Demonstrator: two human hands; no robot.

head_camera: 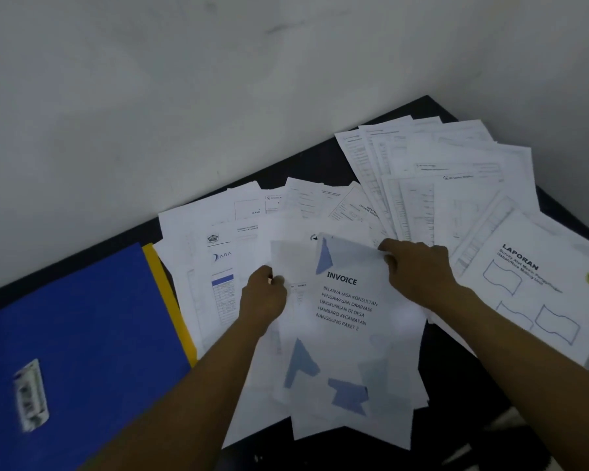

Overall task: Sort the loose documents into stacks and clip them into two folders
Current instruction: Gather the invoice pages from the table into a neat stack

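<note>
Sorting barely begun, both folders closed

The left hand (264,294) and right hand (419,270) pinch the edges of the white "INVOICE" cover sheet (347,311). White loose documents (422,171) fan unsorted over the dark table (429,107), a "LAPORAN" cover sheet (531,283) among them. The closed blue cardboard folder (75,328) lies on a yellow folder (170,300); their contents are hidden, and clipping looks not yet started

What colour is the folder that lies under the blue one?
The lower folder is yellow; its edge shows beside the blue folder, head view.
</note>
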